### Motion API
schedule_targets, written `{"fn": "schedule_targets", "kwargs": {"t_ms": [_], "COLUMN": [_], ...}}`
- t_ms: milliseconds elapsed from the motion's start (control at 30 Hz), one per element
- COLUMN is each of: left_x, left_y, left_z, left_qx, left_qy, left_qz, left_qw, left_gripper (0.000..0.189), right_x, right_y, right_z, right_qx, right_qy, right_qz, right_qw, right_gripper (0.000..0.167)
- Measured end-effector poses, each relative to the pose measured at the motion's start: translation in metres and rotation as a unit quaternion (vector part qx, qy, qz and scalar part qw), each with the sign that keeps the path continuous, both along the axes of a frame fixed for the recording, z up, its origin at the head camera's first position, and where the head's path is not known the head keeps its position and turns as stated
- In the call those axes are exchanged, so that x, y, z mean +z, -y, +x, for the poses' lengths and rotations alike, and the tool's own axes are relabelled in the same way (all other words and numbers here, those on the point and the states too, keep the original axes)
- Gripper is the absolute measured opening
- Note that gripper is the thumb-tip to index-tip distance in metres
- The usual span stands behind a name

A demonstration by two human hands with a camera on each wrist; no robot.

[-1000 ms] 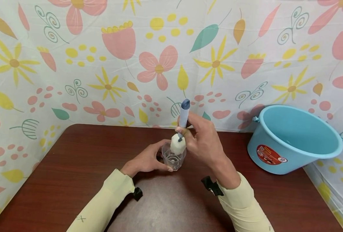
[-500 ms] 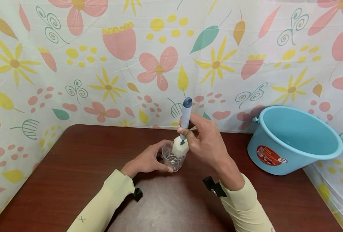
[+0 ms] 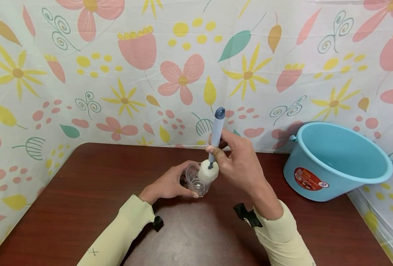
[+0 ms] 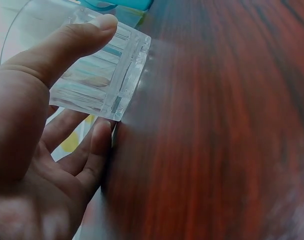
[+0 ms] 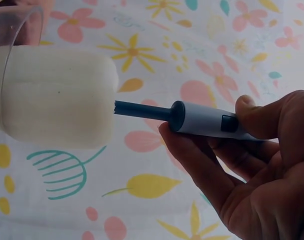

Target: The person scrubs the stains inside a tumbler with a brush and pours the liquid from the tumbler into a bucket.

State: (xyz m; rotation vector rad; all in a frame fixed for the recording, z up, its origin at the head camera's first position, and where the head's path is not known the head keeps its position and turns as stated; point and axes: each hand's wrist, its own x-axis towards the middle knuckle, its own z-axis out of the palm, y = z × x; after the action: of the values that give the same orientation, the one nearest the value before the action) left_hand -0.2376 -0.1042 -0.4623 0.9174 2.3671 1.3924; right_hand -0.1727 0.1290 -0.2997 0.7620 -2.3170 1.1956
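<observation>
A clear plastic cup [image 3: 196, 186] stands on the table, my left hand [image 3: 169, 183] curled around its side. In the left wrist view, the thumb lies across the cup [image 4: 92, 75] near its base, with fingers on the opposite side. My right hand [image 3: 239, 162] grips a sponge bottle brush by its pale blue-grey handle [image 3: 217, 131]. The white sponge head [image 3: 208, 171] is partly inside the cup's mouth and leans to the right. In the right wrist view, thumb and fingertips pinch the handle [image 5: 207, 119], and a dark blue stem runs into the sponge [image 5: 62, 97].
A light blue bucket [image 3: 336, 159] with a red label stands at the right of the dark wooden table [image 3: 83, 207]. Behind the table hangs a floral-patterned sheet [image 3: 183, 44]. A black strap [image 3: 247, 215] shows at the right wrist.
The brush's handle has tilted to the right and its sponge has shifted right toward the cup's rim, the right hand moving slightly with it. The left hand and cup stay in place.
</observation>
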Motion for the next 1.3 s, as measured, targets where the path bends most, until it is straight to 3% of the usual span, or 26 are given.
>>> {"fn": "schedule_targets", "kwargs": {"t_ms": [433, 700, 1033, 1300], "left_x": [0.002, 0.042, 0.041, 0.042], "left_y": [0.000, -0.002, -0.002, -0.003], "left_z": [0.001, 0.022, 0.022, 0.023], "left_qx": [0.004, 0.001, 0.006, 0.011], "left_qy": [-0.005, 0.019, 0.009, 0.007], "left_qz": [0.002, -0.001, -0.001, -0.001], "left_qw": [1.0000, 0.9998, 0.9999, 0.9999], "left_gripper": [0.082, 0.077, 0.081, 0.083], "right_x": [0.002, 0.002, 0.001, -0.001], "right_y": [-0.002, -0.002, 0.000, -0.002], "right_z": [0.005, 0.004, 0.000, -0.005], "right_qx": [-0.012, -0.030, -0.025, -0.022], "right_qy": [0.025, 0.028, 0.049, 0.085], "right_qz": [0.000, -0.001, -0.025, -0.048], "right_qw": [0.9996, 0.9991, 0.9982, 0.9950], "right_gripper": [0.021, 0.026, 0.019, 0.023]}}
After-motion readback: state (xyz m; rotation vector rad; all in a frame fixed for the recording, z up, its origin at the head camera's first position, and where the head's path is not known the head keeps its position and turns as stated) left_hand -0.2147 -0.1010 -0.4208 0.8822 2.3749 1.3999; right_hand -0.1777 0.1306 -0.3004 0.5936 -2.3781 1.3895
